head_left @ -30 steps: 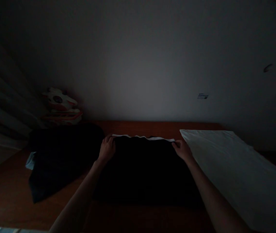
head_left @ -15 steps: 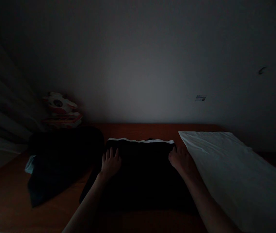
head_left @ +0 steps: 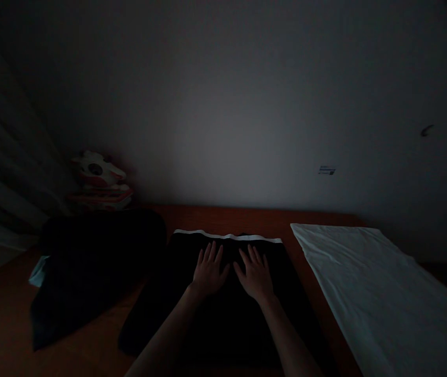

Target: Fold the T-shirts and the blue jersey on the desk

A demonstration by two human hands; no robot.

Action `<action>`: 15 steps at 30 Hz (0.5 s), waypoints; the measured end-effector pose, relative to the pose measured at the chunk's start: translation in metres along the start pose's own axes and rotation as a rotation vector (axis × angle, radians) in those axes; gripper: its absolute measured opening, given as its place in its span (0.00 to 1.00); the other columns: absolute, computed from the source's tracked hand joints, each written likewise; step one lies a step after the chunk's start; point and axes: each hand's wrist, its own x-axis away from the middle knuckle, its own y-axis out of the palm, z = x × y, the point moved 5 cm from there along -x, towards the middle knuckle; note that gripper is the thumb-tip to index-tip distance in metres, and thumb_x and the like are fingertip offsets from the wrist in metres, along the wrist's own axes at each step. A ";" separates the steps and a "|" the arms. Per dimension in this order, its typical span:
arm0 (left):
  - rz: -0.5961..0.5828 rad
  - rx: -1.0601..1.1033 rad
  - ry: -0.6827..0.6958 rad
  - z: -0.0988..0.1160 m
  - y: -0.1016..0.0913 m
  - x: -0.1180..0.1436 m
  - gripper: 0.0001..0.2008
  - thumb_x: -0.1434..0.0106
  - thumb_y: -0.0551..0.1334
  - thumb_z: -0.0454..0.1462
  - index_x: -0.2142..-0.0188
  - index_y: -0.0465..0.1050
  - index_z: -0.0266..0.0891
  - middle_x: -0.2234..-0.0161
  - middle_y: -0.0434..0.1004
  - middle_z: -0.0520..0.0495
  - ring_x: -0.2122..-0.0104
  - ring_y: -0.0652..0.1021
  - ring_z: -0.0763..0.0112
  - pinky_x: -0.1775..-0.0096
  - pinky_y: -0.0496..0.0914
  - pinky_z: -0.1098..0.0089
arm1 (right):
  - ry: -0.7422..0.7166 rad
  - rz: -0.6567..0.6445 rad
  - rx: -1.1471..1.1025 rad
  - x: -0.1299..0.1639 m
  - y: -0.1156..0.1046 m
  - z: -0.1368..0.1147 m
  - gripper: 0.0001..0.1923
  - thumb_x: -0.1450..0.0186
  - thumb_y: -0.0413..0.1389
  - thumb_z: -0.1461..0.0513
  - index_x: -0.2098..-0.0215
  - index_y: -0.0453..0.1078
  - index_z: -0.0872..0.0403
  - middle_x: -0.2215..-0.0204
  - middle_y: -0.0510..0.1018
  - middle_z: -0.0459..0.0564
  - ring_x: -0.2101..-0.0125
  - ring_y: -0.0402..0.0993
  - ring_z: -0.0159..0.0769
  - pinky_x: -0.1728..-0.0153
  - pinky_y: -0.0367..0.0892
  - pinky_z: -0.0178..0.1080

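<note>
A black garment (head_left: 223,319) with a white band (head_left: 247,238) along its far edge lies spread on the wooden surface. Its exact kind is hard to make out in the dim light. My left hand (head_left: 209,271) rests flat on the cloth, fingers spread, just short of the white band. Beside it, thumbs near each other but apart, my right hand (head_left: 255,275) also lies flat with spread fingers. Neither hand grips anything.
On the left is a dark heap of cloth (head_left: 98,272) with a pale piece (head_left: 38,271) poking out. Behind it stands a white and red toy-like object (head_left: 100,175). A white cloth (head_left: 372,283) lies at the right on the wooden surface (head_left: 7,314). A wall (head_left: 231,104) rises behind.
Both hands have moved inward from the garment's two sides to its middle. My right hand's fingers, bent before, are now spread flat. The view has tilted slightly up.
</note>
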 end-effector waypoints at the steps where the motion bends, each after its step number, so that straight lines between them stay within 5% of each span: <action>1: -0.007 -0.024 -0.018 -0.008 -0.001 -0.001 0.33 0.30 0.52 0.51 0.31 0.60 0.37 0.30 0.54 0.33 0.31 0.57 0.46 0.33 0.55 0.44 | 0.025 -0.002 0.012 -0.001 -0.003 0.006 0.32 0.27 0.45 0.47 0.31 0.61 0.51 0.29 0.54 0.60 0.29 0.47 0.51 0.33 0.43 0.56; 9: -0.031 -0.149 -0.094 -0.081 -0.008 -0.001 0.31 0.28 0.48 0.50 0.31 0.59 0.39 0.30 0.57 0.36 0.31 0.58 0.47 0.34 0.55 0.46 | 0.202 -0.034 0.084 -0.005 -0.006 0.026 0.35 0.27 0.40 0.45 0.28 0.53 0.53 0.27 0.49 0.58 0.28 0.42 0.48 0.32 0.36 0.56; 15: 0.028 -0.175 -0.222 -0.134 -0.013 0.015 0.34 0.29 0.50 0.50 0.34 0.61 0.25 0.33 0.61 0.27 0.33 0.63 0.47 0.35 0.59 0.52 | 0.246 -0.041 0.088 -0.007 -0.004 0.032 0.37 0.28 0.39 0.43 0.28 0.52 0.54 0.27 0.46 0.59 0.28 0.40 0.49 0.32 0.37 0.56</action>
